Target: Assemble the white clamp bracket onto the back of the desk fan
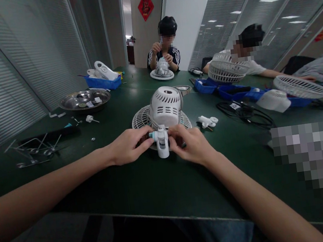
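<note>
A white fan motor housing [165,105] lies face down on its round white grille [140,119] in the middle of the dark green table [146,186]. At its near side stands a small white plastic bracket [162,141] with a light blue tip. My left hand [127,145] pinches the bracket's blue end from the left, fingers closed. My right hand [192,144] grips the bracket from the right, fingers curled; a thin dark tool may be under them, I cannot be sure.
A metal bowl [85,100] with small parts and a blue bin [103,82] sit at left. Wire pieces [34,149] lie near left. White parts [207,121] and a black cable [243,112] lie right. Two other people work on fans across the table.
</note>
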Motion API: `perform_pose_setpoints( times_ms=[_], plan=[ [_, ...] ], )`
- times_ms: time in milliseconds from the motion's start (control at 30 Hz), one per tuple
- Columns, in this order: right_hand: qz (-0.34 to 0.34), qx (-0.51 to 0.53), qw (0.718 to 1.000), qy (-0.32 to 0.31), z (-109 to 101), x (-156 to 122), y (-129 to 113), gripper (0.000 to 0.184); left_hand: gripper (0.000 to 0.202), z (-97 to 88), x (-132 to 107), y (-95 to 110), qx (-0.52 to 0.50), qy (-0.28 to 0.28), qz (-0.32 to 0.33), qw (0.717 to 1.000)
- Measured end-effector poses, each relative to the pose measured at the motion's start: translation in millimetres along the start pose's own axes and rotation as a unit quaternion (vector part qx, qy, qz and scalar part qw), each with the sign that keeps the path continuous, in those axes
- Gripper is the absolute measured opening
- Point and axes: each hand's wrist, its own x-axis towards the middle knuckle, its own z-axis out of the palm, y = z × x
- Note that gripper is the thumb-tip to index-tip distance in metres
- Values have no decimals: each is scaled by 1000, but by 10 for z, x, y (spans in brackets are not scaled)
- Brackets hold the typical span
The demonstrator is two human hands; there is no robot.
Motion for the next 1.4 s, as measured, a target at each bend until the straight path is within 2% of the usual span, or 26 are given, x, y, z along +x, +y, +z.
perform_pose_setpoints(
  times_ms=[200, 333, 533, 767, 900, 1000, 1400],
  plan=[
    [-43, -106, 993, 17, -38, 13, 30, 12, 30, 59, 1, -52, -6, 21, 3, 1000],
    [-76, -200, 977, -8, -37, 30, 37, 23, 31, 68, 2, -51, -16, 21, 6, 1000],
    [-92, -254, 963, 17, -12, 34, 39, 24, 32, 75, 8, -51, -16, 37, 5, 999],
    [-109, -272, 955, 38, -16, 48, 30, 24, 30, 29, -1, -2, -3, 20, 7, 1000],
    [-108, -277, 954, 37, -12, 52, 29, 25, 31, 66, -13, 39, 16, 41, -14, 999],
    [-105, -271, 956, 35, -6, 55, 33, 25, 31, 104, -23, 67, 6, 56, -32, 998],
    [-80, -275, 956, 60, 14, 40, 15, 23, 18, 141, -13, 57, -33, 49, -33, 998]
  ],
)
